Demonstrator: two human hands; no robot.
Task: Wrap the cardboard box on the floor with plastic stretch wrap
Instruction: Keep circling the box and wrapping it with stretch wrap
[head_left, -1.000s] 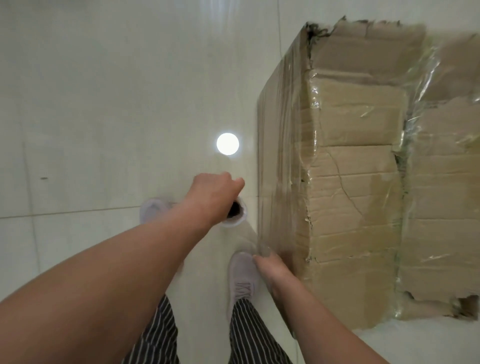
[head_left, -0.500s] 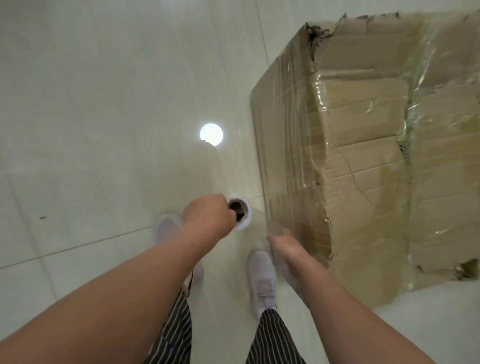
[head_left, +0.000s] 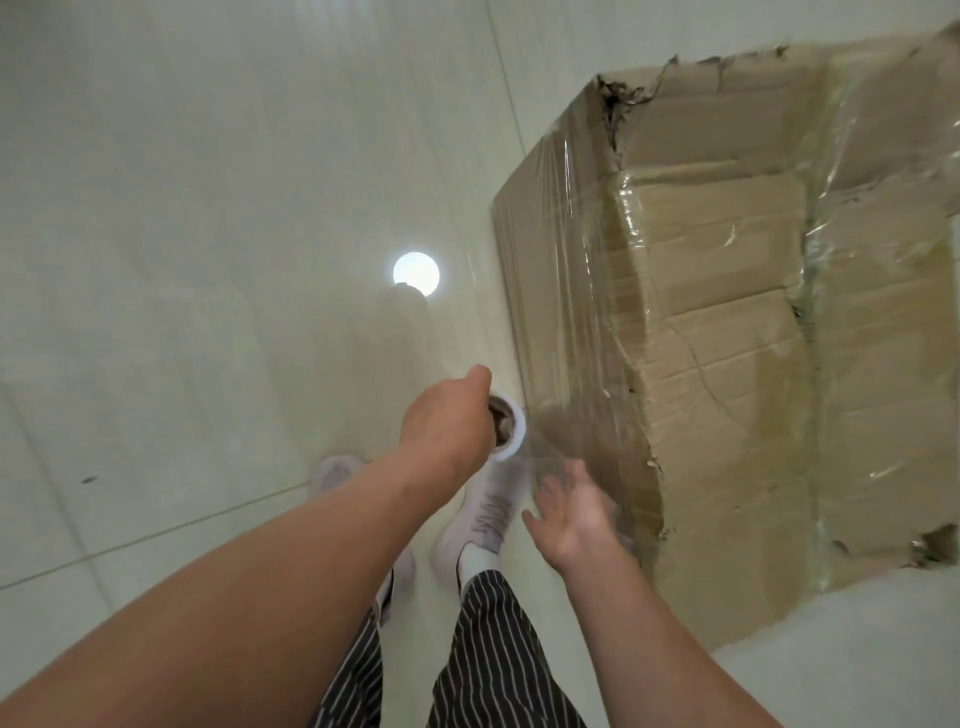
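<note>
A large worn cardboard box (head_left: 727, 338) stands on the floor at the right, its near side and top partly covered in clear film. My left hand (head_left: 447, 421) grips the roll of stretch wrap (head_left: 508, 427), held upright with its white core end facing me. A sheet of clear film (head_left: 550, 431) runs from the roll to the box's near side. My right hand (head_left: 571, 512) is spread open just below the film beside the box's lower corner, blurred; I cannot tell whether it touches the film.
Pale glossy floor tiles (head_left: 208, 260) lie all around, with a bright lamp reflection (head_left: 416, 273) ahead. My two feet in light shoes (head_left: 488, 514) stand close to the box's left side. Striped trousers show at the bottom.
My right hand has come off the box's lower corner and opened, palm up. The left hand with the roll has moved closer to the box. My view has shifted, the box sliding right.
</note>
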